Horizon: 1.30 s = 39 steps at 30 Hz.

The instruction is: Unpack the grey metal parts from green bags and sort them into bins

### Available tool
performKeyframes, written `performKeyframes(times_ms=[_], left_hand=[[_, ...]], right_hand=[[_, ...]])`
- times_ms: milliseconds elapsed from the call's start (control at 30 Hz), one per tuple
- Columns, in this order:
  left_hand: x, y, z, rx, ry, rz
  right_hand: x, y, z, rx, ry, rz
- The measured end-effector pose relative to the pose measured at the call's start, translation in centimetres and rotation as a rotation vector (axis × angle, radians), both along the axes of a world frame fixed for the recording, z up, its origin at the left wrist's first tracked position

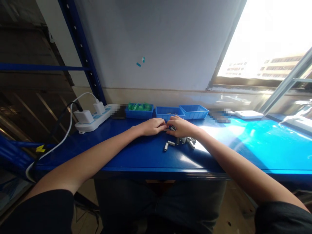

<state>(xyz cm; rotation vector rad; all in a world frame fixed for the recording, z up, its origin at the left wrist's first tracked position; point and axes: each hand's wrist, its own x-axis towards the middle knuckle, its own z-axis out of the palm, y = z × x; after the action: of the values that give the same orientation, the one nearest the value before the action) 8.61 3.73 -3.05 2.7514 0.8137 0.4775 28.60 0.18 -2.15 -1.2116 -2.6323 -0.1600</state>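
Note:
My left hand [153,126] and my right hand [179,126] meet above the blue tabletop, fingertips almost touching. The left fingers are pinched together; what they grip, if anything, is too small to tell. Curled fingers of the right hand close on small metal cylinders [172,128], partly hidden beneath them. Just below that hand lies a loose pile of similar cylinders [184,140], silver and short. Two more, one silver cylinder [166,147] and another cylinder [171,143], rest at an angle to each other left of the pile.
Behind my hands stand a blue bin [140,113] with green plastic bags, a middle blue bin [168,112] with small pieces inside, and a third blue bin [195,112]. A white power strip [95,120] with plugged chargers sits left. A white box [248,114] lies right.

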Motion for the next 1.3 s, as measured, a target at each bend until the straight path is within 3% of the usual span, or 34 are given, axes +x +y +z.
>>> performKeyframes(times_ms=[133, 300, 500, 767, 1133, 1300], left_hand=[[-0.4, 0.2, -0.1, 0.036, 0.038, -0.016], [-0.1, 0.0, -1.1, 0.179, -0.053, 0.070], [0.3, -0.4, -1.2, 0.307, -0.002, 0.130], [0.2, -0.6, -0.8, 0.316, 0.052, 0.195], [0.3, -0.8, -1.0, 0.313, -0.064, 0.201], [0.5, -0.9, -0.9, 0.337, -0.049, 0.282]], right_hand=[[0.1, 0.6, -0.5, 0.019, -0.013, -0.006], [0.0, 1.1, -0.3, 0.074, 0.002, -0.008], [-0.1, 0.9, -0.1, 0.051, 0.101, -0.014], [-0.2, 0.0, 0.1, 0.080, 0.187, -0.044], [-0.2, 0.6, 0.3, 0.060, 0.077, -0.115], [-0.2, 0.2, 0.3, 0.032, 0.183, -0.105]])
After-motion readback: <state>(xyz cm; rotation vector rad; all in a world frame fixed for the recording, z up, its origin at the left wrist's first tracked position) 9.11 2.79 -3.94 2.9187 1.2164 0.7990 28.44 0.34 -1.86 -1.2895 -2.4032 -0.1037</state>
